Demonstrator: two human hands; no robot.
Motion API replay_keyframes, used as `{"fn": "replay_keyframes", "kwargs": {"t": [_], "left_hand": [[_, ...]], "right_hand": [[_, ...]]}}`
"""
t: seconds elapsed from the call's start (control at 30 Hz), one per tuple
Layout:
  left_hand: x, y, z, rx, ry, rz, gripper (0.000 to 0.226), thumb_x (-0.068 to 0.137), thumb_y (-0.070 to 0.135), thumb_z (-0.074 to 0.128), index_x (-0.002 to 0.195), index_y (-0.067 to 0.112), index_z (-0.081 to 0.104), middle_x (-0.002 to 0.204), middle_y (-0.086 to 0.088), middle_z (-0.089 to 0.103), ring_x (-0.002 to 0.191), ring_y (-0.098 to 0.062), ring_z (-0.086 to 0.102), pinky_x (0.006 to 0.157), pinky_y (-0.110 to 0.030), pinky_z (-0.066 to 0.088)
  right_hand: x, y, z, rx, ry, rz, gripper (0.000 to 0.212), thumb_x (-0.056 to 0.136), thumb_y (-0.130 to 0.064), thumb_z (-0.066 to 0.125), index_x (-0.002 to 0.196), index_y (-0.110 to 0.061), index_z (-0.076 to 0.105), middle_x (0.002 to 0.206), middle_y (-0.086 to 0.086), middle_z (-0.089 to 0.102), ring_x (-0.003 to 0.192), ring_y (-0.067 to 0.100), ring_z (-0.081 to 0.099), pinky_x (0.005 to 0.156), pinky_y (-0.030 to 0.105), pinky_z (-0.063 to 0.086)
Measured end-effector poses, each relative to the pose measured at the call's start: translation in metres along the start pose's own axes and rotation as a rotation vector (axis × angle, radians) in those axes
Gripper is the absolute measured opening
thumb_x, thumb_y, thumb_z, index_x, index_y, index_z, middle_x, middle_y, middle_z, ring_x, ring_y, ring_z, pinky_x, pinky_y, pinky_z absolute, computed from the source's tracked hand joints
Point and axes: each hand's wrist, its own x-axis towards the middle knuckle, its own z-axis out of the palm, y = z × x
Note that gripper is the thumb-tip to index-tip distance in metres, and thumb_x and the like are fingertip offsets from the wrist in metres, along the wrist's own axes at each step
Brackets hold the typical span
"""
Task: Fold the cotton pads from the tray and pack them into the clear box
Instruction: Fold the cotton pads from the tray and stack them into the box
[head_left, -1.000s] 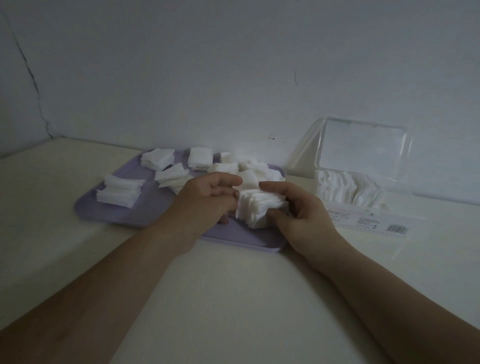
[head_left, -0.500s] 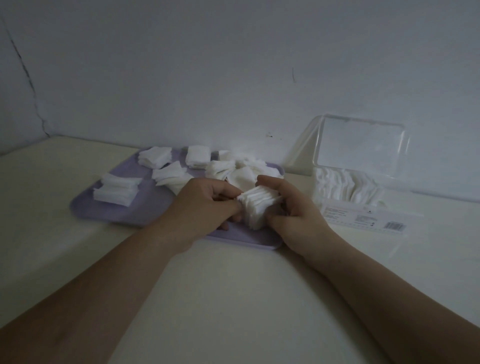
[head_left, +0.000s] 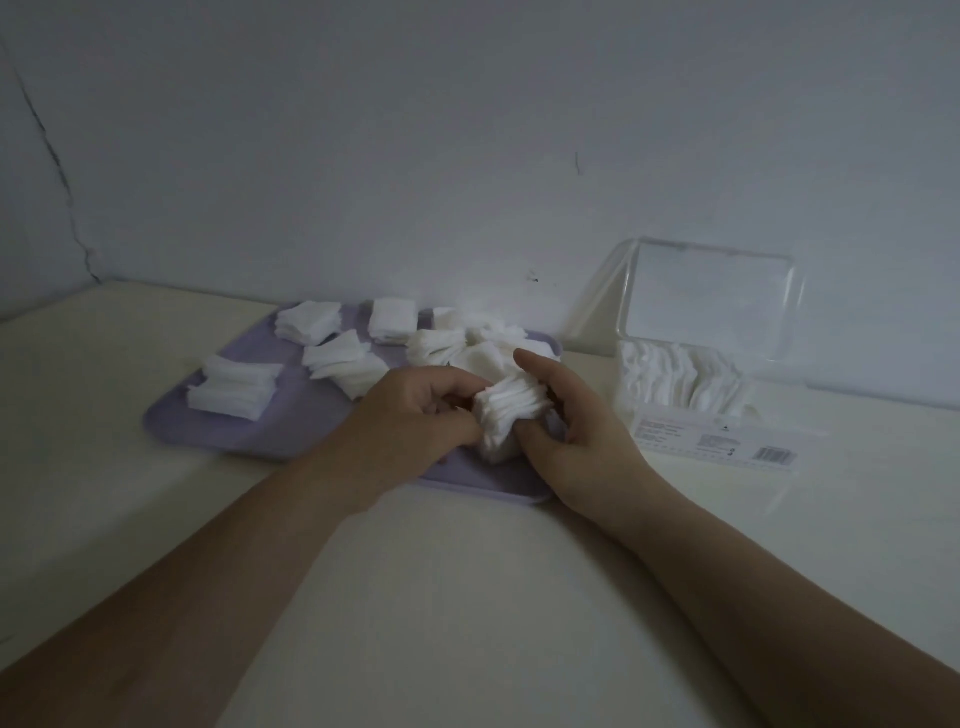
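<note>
Pad stack (head_left: 511, 421) now tighter btwn fingers (head_left: 540, 366)

pale cream table (head_left: 467, 597), smooth and matte, running back to a grey wall (head_left: 467, 156). lying flat on it, left of middle: a lavender tray (head_left: 244, 431) with rounded corners, set a little askew to the table's back edge (white pads (head_left: 234, 397) stacked on the tray, none seen on the bare table). standing on it to the right, near the tray's right end: a clear box (head_left: 670, 431), lid (head_left: 711, 306) swung up and back, printed label (head_left: 727, 449) with a barcode along the front.
</note>
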Motion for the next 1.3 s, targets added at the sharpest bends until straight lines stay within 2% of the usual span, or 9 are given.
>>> {"fn": "replay_keyframes", "kwargs": {"t": [0.17, 0.3, 0.43, 0.6, 0.73, 0.87, 1.0, 1.1, 1.3], "left_hand": [[-0.006, 0.005, 0.003, 0.039, 0.04, 0.119, 0.034, 0.071, 0.025, 0.086, 0.103, 0.024, 0.074, 0.094, 0.001, 0.077, 0.083, -0.008, 0.067, 0.076, -0.025, 0.054], [-0.002, 0.018, 0.004, -0.114, 0.088, 0.162, 0.029, 0.075, 0.009, 0.082, 0.1, 0.023, 0.075, 0.097, 0.002, 0.078, 0.091, -0.014, 0.071, 0.08, -0.031, 0.059], [0.008, 0.041, 0.012, -0.205, 0.0, 0.169, 0.041, 0.076, 0.004, 0.083, 0.114, 0.006, 0.069, 0.097, -0.011, 0.077, 0.086, -0.019, 0.072, 0.076, -0.031, 0.06], [0.038, 0.082, 0.057, -0.253, 0.055, 0.073, 0.03, 0.088, -0.003, 0.073, 0.115, 0.008, 0.069, 0.098, -0.01, 0.079, 0.079, -0.019, 0.072, 0.068, -0.03, 0.059], [0.068, 0.094, 0.11, 0.022, 0.05, 0.14, 0.018, 0.089, 0.004, 0.074, 0.103, 0.015, 0.074, 0.094, -0.01, 0.078, 0.078, -0.013, 0.07, 0.071, -0.028, 0.058], [0.09, 0.096, 0.157, 0.462, -0.112, 0.331, 0.021, 0.092, 0.016, 0.071, 0.109, 0.028, 0.075, 0.105, 0.02, 0.069, 0.089, 0.003, 0.064, 0.075, -0.003, 0.046], [0.115, 0.088, 0.189, 0.824, -0.306, 0.537, 0.038, 0.085, 0.024, 0.05, 0.113, 0.033, 0.074, 0.129, 0.009, 0.067, 0.13, -0.014, 0.051, 0.108, -0.036, 0.044], [0.129, 0.081, 0.197, 0.903, -0.381, 0.525, 0.057, 0.081, 0.032, 0.03, 0.121, 0.04, 0.071, 0.143, 0.005, 0.062, 0.148, -0.018, 0.037, 0.119, -0.038, 0.036], [0.125, 0.083, 0.196, 0.911, -0.382, 0.608, 0.052, 0.081, 0.019, 0.038, 0.115, 0.022, 0.077, 0.117, 0.008, 0.074, 0.129, -0.02, 0.052, 0.108, -0.036, 0.044]], "right_hand": [[0.0, -0.021, -0.009, 0.227, 0.003, 0.055, 0.065, 0.088, 0.008, 0.069, 0.145, -0.021, 0.053, 0.113, -0.009, 0.066, 0.101, 0.0, 0.068, 0.09, 0.021, 0.056], [0.01, -0.031, -0.027, 0.411, -0.1, 0.168, 0.082, 0.071, 0.005, 0.084, 0.143, -0.018, 0.054, 0.121, 0.003, 0.068, 0.106, 0.018, 0.072, 0.09, 0.033, 0.06], [0.018, -0.047, -0.058, 0.457, -0.257, 0.147, 0.034, 0.086, -0.001, 0.076, 0.119, -0.005, 0.073, 0.114, 0.015, 0.077, 0.109, 0.029, 0.074, 0.097, 0.042, 0.059], [0.023, -0.054, -0.119, 0.295, -0.042, 0.2, 0.016, 0.087, -0.017, 0.078, 0.102, -0.01, 0.079, 0.099, 0.011, 0.081, 0.097, 0.027, 0.077, 0.087, 0.045, 0.061], [0.028, -0.029, -0.18, 0.016, 0.347, 0.23, 0.037, 0.081, -0.026, 0.075, 0.085, 0.009, 0.066, 0.069, 0.015, 0.064, 0.06, 0.024, 0.06, 0.056, 0.038, 0.048], [0.021, 0.004, -0.221, -0.178, 0.415, 0.443, 0.026, 0.079, -0.018, 0.072, 0.063, 0.001, 0.065, 0.056, 0.006, 0.051, 0.049, 0.02, 0.043, 0.05, 0.027, 0.033], [0.024, 0.022, -0.227, -0.277, 0.409, 0.545, 0.033, 0.08, -0.022, 0.071, 0.055, -0.01, 0.053, 0.047, 0.002, 0.048, 0.041, 0.02, 0.042, 0.047, 0.023, 0.032], [0.029, 0.032, -0.223, -0.331, 0.398, 0.553, 0.036, 0.081, -0.021, 0.07, 0.058, -0.013, 0.044, 0.052, 0.002, 0.045, 0.045, 0.021, 0.042, 0.049, 0.024, 0.031], [0.037, 0.038, -0.203, -0.519, 0.379, 0.546, 0.01, 0.079, -0.018, 0.068, 0.08, -0.011, 0.061, 0.079, 0.003, 0.066, 0.063, 0.021, 0.06, 0.055, 0.024, 0.041]]}}
